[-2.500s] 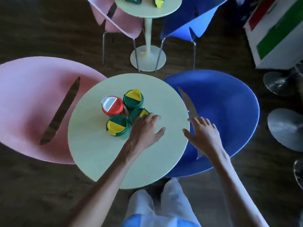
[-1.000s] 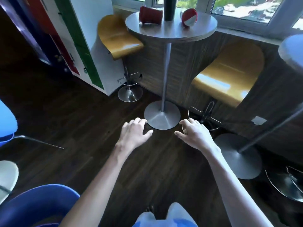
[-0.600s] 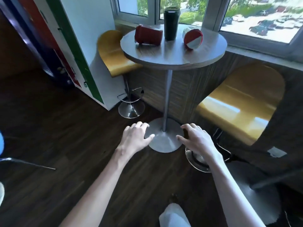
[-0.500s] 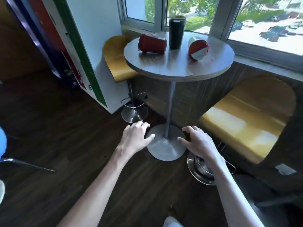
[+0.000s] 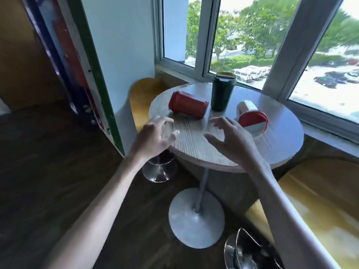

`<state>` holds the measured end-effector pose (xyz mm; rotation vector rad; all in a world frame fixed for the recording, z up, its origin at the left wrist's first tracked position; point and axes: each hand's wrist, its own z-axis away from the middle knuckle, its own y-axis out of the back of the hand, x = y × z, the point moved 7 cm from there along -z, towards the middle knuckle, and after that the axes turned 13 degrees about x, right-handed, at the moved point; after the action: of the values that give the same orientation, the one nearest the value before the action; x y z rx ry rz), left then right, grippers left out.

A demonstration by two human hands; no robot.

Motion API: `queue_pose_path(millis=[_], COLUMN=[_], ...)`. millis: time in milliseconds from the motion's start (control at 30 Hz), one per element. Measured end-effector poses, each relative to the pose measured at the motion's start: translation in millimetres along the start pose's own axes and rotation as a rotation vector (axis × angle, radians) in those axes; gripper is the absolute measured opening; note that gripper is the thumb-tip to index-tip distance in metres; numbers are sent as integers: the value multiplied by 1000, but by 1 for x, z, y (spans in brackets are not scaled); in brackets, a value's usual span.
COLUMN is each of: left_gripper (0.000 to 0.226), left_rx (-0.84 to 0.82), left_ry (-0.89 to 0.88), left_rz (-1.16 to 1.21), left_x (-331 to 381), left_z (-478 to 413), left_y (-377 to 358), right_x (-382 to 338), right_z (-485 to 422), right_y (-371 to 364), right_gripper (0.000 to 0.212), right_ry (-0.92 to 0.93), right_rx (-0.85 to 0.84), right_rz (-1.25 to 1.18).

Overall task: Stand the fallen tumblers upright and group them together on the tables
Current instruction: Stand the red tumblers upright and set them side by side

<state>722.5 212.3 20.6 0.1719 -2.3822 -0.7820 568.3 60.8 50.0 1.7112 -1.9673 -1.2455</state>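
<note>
While the dark tumbler (image 5: 222, 93) stands, the red tumbler (image 5: 187, 104) and white tumbler (image 5: 251, 117) lie.

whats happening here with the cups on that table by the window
A person holds both hands out over a round table, fingers spread and holding nothing. The left hand is nearest a red tumbler lying on its side; the right hand is close to a red-lidded tumbler, also on its side. A dark green tumbler stands upright between them. Neither fallen tumbler has been stood up yet.
</note>
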Motion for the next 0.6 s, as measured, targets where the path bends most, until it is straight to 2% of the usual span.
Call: queue_pose_path(millis=[167,467,600], left_gripper=[86,90,104], left_rx=[-154,-372,-510], left_ry=[77,77,75], left_rz=[188,351,397], left_x=[-61,-108,-115], left_z=[-80,-156,-163], left_y=[-37,-101,-123], right_x=[23,62,73], right_z=[-74,-125,-129], right_y=[-49,-106,-118], right_gripper=[55,74,77], right_ry=[-4,-91,-116], right_rx=[-79,-190,-248], right_rz=[90,139,132])
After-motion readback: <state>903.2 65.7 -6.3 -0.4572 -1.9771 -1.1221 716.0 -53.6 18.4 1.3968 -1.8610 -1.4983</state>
